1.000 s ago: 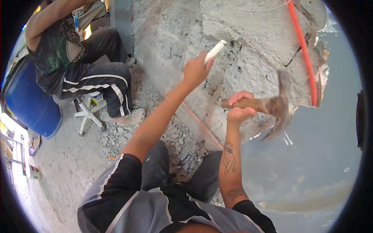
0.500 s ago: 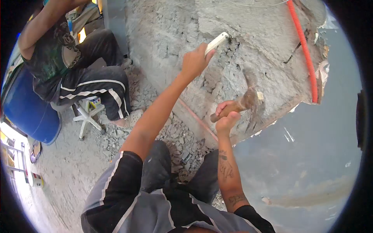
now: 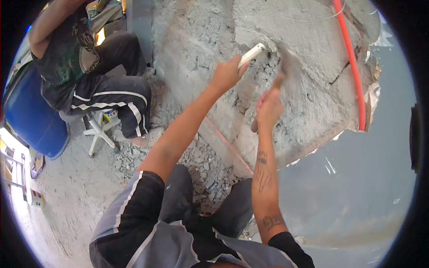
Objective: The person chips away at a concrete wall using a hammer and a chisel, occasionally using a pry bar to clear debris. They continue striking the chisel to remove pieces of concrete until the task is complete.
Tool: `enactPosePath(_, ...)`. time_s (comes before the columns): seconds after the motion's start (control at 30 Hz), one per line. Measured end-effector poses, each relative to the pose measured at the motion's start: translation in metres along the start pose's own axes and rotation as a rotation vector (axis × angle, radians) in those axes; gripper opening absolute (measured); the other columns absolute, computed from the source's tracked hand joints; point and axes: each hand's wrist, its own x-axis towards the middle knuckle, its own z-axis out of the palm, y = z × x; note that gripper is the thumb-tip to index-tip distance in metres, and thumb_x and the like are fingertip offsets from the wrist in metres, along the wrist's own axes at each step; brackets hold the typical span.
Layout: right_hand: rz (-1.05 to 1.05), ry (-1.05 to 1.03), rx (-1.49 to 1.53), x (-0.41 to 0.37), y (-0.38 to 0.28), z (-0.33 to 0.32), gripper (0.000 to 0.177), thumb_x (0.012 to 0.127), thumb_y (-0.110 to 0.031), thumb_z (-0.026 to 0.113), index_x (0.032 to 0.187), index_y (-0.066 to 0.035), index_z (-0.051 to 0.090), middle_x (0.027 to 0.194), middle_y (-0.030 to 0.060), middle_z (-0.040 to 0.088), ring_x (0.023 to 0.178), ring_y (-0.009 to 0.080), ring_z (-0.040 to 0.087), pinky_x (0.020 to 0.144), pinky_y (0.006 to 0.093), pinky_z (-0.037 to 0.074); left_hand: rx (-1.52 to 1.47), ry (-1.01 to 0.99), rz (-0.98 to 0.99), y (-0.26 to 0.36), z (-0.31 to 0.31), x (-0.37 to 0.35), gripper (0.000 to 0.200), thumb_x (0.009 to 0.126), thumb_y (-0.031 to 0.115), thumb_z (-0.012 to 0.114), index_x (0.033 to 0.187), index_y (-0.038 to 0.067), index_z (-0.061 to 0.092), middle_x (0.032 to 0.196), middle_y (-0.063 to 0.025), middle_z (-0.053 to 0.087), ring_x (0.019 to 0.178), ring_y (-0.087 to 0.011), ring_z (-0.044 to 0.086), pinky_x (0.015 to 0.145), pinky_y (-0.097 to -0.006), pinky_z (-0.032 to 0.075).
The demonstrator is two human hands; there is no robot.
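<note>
My left hand (image 3: 228,76) is closed around a pale, bar-shaped tool (image 3: 252,54) whose outer end shows a dark spot, close over the broken wall. Its other end is hidden in my fist. Lower and to the right, my right hand (image 3: 270,109) grips the wooden handle of a hammer (image 3: 279,81). The hammer's head is smeared by motion and lies just right of the pale tool's outer end. Around both hands is a rough grey wall (image 3: 201,44) with its surface chipped away and loose crumbs in the hollows.
An orange corrugated conduit (image 3: 351,67) runs down the wall's right side, beside a smooth grey surface (image 3: 335,196). Rubble (image 3: 203,163) lies at the wall's foot. On the left, another person (image 3: 107,89) sits on a stool (image 3: 100,132) near a blue barrel (image 3: 33,116).
My right hand has risen with the hammer, bringing its head up beside the pale tool's end. My left hand keeps its grip. The view has shifted slightly.
</note>
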Motion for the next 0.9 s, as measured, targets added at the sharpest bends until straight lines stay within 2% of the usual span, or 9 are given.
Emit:
enactPosePath(0.07,-0.214,0.128,-0.091,-0.001,0.007,0.008,0.051,0.096,-0.039,0.048,0.064,0.0,0.053,0.051,0.0128,0.049,0.05,0.0223,0.043,0.052,0.0391,0.037,0.047,-0.025,-0.037,0.002,0.001,-0.003,0.031,0.093,0.035,0.058,0.096,0.005,0.054,0.071,-0.021,0.062,0.065,-0.0413,0.062,0.055,-0.0481,0.048)
enactPosePath(0.13,-0.114,0.134,0.554,-0.009,0.002,0.019,0.061,0.097,-0.05,0.044,0.062,0.0,0.052,0.052,0.0091,0.049,0.048,0.0215,0.045,0.05,0.04,0.036,0.019,-0.004,-0.03,0.0,0.006,-0.001,0.031,0.093,0.035,0.058,0.095,0.005,0.054,0.069,-0.0213,0.062,0.063,-0.0418,0.062,0.054,-0.0488,0.048)
enactPosePath(0.23,0.251,-0.232,0.092,0.015,0.003,0.013,0.06,0.095,-0.059,0.041,0.081,-0.002,0.052,0.058,0.0052,0.048,0.045,0.0143,0.047,0.039,0.0275,0.036,-0.004,0.004,-0.064,0.004,0.007,-0.008,0.031,0.093,0.035,0.059,0.094,0.005,0.053,0.065,-0.0215,0.06,0.059,-0.0425,0.061,0.052,-0.0497,0.047)
enactPosePath(0.4,0.397,0.013,0.578,0.003,-0.062,-0.028,0.069,0.094,-0.062,0.041,0.062,-0.001,0.051,0.053,0.0062,0.048,0.047,0.0176,0.044,0.043,0.0337,0.034,-0.017,0.044,-0.037,0.002,0.006,-0.001,0.032,0.092,0.036,0.059,0.093,0.005,0.053,0.061,-0.0216,0.059,0.055,-0.0426,0.059,0.048,-0.0497,0.046)
enactPosePath(0.47,-0.323,0.056,1.153,0.002,-0.04,-0.011,0.068,0.094,-0.059,0.042,0.058,-0.002,0.05,0.053,0.0065,0.049,0.047,0.0173,0.045,0.043,0.0338,0.035,-0.007,0.014,-0.088,0.003,0.008,-0.004,0.032,0.092,0.036,0.059,0.092,0.005,0.053,0.061,-0.0218,0.059,0.055,-0.0424,0.06,0.048,-0.0495,0.045)
enactPosePath(0.5,-0.311,0.06,1.151,0.003,-0.032,0.0,0.068,0.094,-0.059,0.042,0.058,-0.002,0.05,0.053,0.0065,0.049,0.047,0.0173,0.045,0.043,0.0338,0.035,-0.005,0.004,-0.093,0.003,0.008,-0.006,0.032,0.092,0.036,0.059,0.092,0.005,0.053,0.061,-0.0218,0.059,0.055,-0.0424,0.06,0.048,-0.0495,0.045)
enactPosePath(0.57,0.274,-0.133,0.19,0.008,-0.02,0.013,0.064,0.093,-0.06,0.04,0.066,-0.003,0.05,0.052,0.0057,0.048,0.047,0.0164,0.047,0.041,0.0292,0.037,-0.013,0.039,-0.104,0.006,0.01,-0.006,0.034,0.092,0.037,0.059,0.092,0.004,0.052,0.062,-0.0222,0.06,0.057,-0.0432,0.06,0.05,-0.0507,0.046)
enactPosePath(0.7,0.493,-0.245,0.302,0.004,-0.041,-0.022,0.067,0.094,-0.066,0.033,0.077,-0.003,0.048,0.053,0.0044,0.044,0.045,0.0166,0.044,0.042,0.0307,0.037,0.002,-0.003,-0.136,0.01,0.009,-0.002,0.034,0.092,0.037,0.058,0.092,0.004,0.052,0.064,-0.0227,0.06,0.058,-0.0435,0.06,0.051,-0.0513,0.046)
enactPosePath(0.9,-0.492,0.167,1.055,0.01,-0.029,0.014,0.068,0.093,-0.067,0.035,0.069,-0.005,0.048,0.051,0.0017,0.042,0.041,0.0145,0.041,0.04,0.029,0.035,-0.01,-0.013,-0.125,0.009,0.006,-0.003,0.035,0.093,0.037,0.056,0.093,0.003,0.051,0.065,-0.0233,0.06,0.058,-0.0433,0.06,0.052,-0.051,0.046)
